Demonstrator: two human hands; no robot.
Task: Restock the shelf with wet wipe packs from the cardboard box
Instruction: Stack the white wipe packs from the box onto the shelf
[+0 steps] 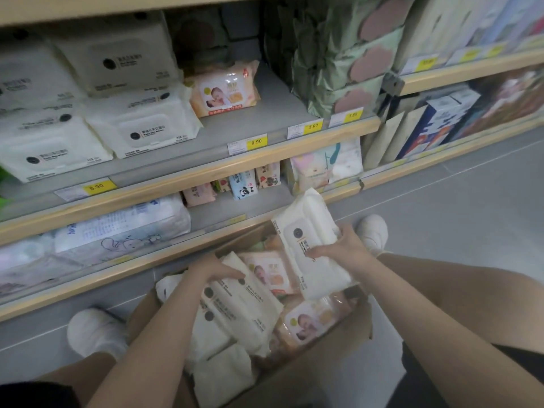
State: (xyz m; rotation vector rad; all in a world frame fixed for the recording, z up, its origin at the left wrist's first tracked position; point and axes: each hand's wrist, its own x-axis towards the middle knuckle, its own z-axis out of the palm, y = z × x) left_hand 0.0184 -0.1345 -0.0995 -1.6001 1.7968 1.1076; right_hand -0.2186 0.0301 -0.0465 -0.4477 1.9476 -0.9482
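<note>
A cardboard box (332, 346) stands on the floor between my feet, filled with several white and orange wet wipe packs. My right hand (341, 248) grips a white wipe pack (309, 245) and holds it tilted above the box's far right side. My left hand (215, 270) lies on another white pack (247, 304) still inside the box, fingers curled over its top edge. On the shelf (265, 125) above, white packs (141, 125) are stacked at the left and one orange baby wipe pack (225, 89) stands in the middle.
Green packs (332, 63) fill the shelf's right end. Yellow price tags (256, 141) line the shelf edge. A lower shelf (217, 207) holds small packs and a large blue-white bundle (123, 225). My white shoes (94, 331) flank the box on the grey floor.
</note>
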